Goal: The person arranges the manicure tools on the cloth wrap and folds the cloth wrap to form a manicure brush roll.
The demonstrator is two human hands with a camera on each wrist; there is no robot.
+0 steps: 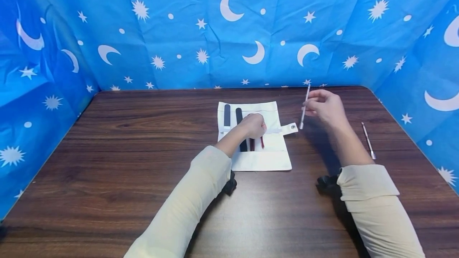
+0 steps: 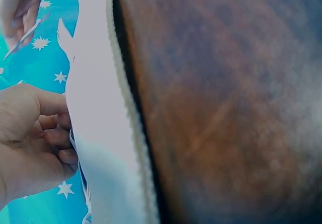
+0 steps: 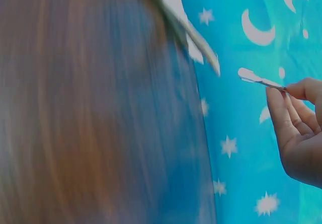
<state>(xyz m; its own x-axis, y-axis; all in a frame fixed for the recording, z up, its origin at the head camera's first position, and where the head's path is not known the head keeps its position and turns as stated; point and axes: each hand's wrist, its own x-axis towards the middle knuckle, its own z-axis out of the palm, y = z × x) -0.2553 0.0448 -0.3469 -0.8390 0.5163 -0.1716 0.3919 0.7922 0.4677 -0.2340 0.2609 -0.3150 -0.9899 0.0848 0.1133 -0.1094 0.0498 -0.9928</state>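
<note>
A white fabric tool pouch (image 1: 261, 161) lies unfolded on the table, with a snap tab (image 1: 289, 128) on its right side. Two dark, round-ended flat strips (image 1: 227, 115) and slim red tools (image 1: 262, 142) sit in it. Over its middle, my left hand (image 1: 254, 126) has curled fingers and pinches the pouch fabric; the fingertips are partly hidden. To the right of the tab, my right hand (image 1: 324, 108) is raised and pinches a slender silver cuticle pusher (image 1: 304, 108) between thumb and fingers. Its flat, spoon-like end shows in the right wrist view.
Another thin silver tool (image 1: 368, 140) lies on the dark wooden table (image 1: 143, 162), right of my right forearm. Blue cloth (image 1: 201, 19) with moons and stars hangs behind the table and along both sides.
</note>
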